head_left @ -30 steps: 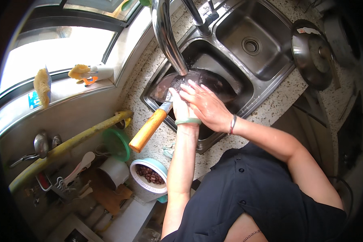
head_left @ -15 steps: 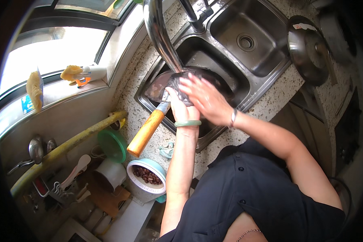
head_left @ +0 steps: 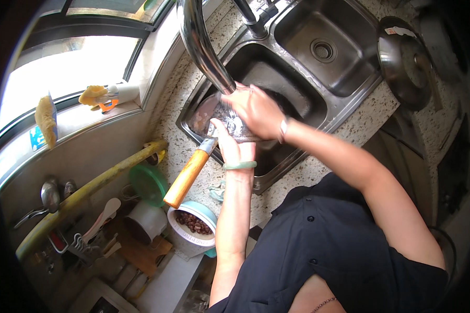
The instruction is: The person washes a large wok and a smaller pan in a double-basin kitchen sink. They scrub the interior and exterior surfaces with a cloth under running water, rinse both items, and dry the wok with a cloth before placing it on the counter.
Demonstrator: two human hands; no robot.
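A wooden-handled utensil (head_left: 208, 147) was held over the left basin (head_left: 266, 61) of a metal sink, below the mouth of the faucet (head_left: 206, 52). Its handle was pointed to the lower left, above the speckled worktop (head_left: 287, 185), and its metal part was covered with shining water. Near the handle it was supported by the left hand (head_left: 231, 142): the thumb was laid on top, and the other fingers, mostly hidden below, were seemingly clamped on it. The right hand (head_left: 258, 110) was placed over the metal part and was blurred; whether its fingers were together or apart could not be told. In the basin, a rounded vessel (head_left: 196, 118) was partly seen. Near the handle's end, a pale bowl (head_left: 185, 237) was filled partly with small brown pieces (head_left: 194, 223), and a green lid (head_left: 147, 185) was seen beside it.
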